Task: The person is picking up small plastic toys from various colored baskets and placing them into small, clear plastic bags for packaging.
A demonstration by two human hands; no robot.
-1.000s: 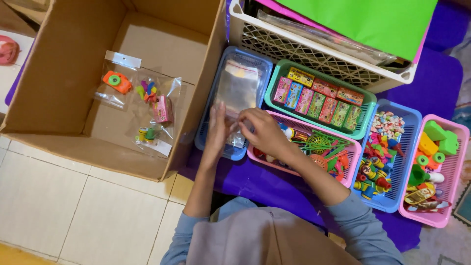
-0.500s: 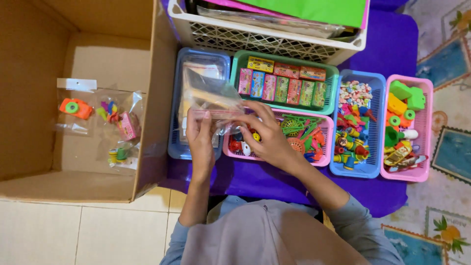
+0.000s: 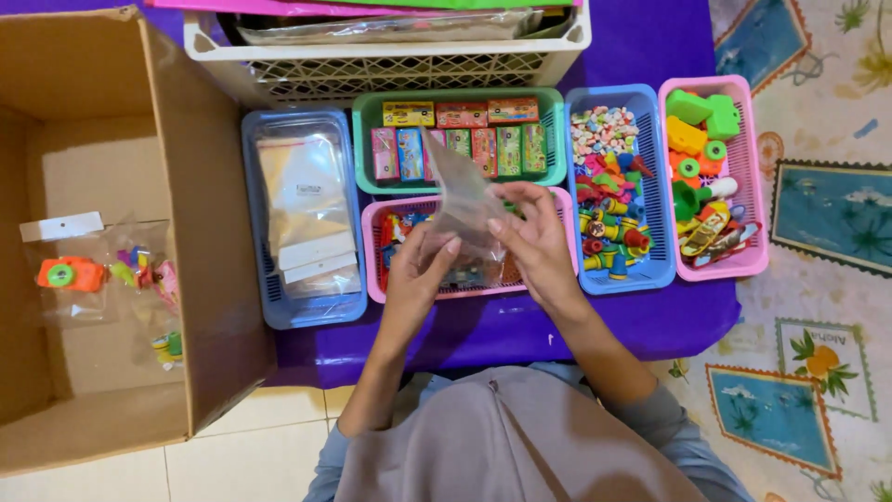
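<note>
Centre frame, both hands, left hand [image 3: 418,270] and right hand [image 3: 531,237], pinch an empty clear plastic bag [image 3: 462,200] with closed fingers; filled toy packets [image 3: 107,279] already lie in the brown cardboard box [image 3: 200,214] at left.

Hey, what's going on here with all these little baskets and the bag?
A person holds a small clear plastic bag up with both hands, the left hand and the right hand, over a pink basket of small colourful toys. Around it sit a blue basket of empty clear bags, a green basket of small boxes and two more baskets of toys. To the left, a cardboard box already holds several filled bags.
</note>
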